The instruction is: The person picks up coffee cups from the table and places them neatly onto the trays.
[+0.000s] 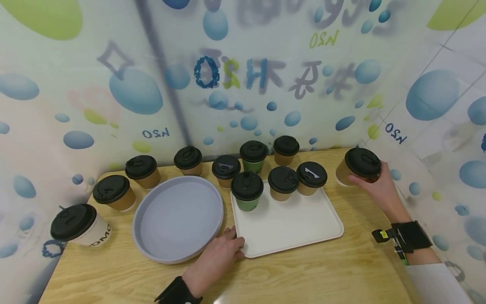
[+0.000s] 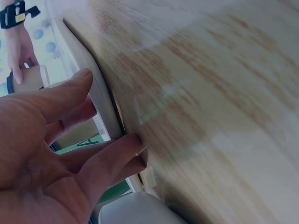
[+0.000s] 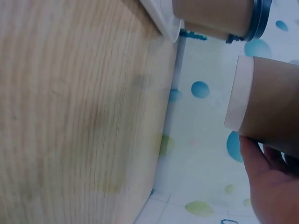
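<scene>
My right hand (image 1: 377, 185) grips a brown paper cup (image 3: 271, 100) with a black lid (image 1: 362, 162), raised off the table at the right. At the near left corner of a white rectangular tray (image 1: 292, 223), my left hand (image 1: 220, 251) holds the rim, thumb and fingers about the corner. On the tray's far left part stand a green cup (image 1: 247, 204) and two brown cups (image 1: 281, 195) (image 1: 308, 190), all with black lids. In the left wrist view, the left thumb (image 2: 74, 86) lies against the tray's rim (image 2: 105, 102).
A round grey tray (image 1: 178, 219) lies left of the white one. Around it stand several brown lidded cups (image 1: 123, 200) and a larger white cup (image 1: 95, 232). Behind the white tray are a green cup (image 1: 252, 166) and brown cups (image 1: 284, 158). A patterned curtain (image 1: 247, 114) borders the wooden table (image 1: 114, 274).
</scene>
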Action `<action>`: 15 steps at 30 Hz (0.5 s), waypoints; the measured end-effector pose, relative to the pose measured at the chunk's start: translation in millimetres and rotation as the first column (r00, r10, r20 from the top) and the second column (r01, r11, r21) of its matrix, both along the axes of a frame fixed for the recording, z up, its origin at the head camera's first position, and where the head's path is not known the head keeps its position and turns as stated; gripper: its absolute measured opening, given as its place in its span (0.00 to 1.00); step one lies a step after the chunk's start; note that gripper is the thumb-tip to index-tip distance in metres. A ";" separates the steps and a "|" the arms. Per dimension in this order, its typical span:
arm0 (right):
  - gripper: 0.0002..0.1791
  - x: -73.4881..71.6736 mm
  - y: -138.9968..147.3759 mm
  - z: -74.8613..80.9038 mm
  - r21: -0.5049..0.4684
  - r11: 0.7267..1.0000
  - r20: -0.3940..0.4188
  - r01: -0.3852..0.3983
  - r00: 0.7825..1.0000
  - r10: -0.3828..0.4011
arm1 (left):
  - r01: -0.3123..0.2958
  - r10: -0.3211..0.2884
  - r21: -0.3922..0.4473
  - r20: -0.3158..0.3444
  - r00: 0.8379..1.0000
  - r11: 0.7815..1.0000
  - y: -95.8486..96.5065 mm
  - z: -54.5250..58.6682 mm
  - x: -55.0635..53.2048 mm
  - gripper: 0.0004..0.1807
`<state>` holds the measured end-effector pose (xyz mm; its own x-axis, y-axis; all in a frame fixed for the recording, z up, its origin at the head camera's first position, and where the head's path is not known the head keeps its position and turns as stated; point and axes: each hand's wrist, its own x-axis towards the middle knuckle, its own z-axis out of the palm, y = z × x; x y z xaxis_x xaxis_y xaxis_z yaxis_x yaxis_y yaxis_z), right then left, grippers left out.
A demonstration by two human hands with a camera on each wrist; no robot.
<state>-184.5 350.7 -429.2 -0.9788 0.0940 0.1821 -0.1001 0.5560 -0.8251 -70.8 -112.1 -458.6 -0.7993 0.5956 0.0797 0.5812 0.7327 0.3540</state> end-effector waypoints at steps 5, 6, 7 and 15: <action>0.45 12.3 -6.4 0.7 -0.045 0.995 -0.045 -0.085 0.996 0.083 | 0.001 -0.001 0.000 -0.017 1.000 1.000 -1.6 -0.7 0.2 0.12; 0.44 14.2 -7.8 0.8 -0.068 0.992 -0.050 -0.107 0.993 0.104 | 0.000 0.000 0.000 -0.020 1.000 1.000 -1.7 -0.6 0.3 0.12; 0.43 16.1 -8.8 0.8 -0.084 0.989 -0.055 -0.126 0.991 0.121 | 0.001 -0.001 0.001 -0.025 1.000 1.000 -1.8 -0.7 0.3 0.12; 0.45 30.6 -15.8 1.3 -0.074 0.982 -0.019 -0.173 0.985 0.172 | 0.007 -0.006 0.009 -0.043 0.999 1.000 -1.7 0.0 0.2 0.12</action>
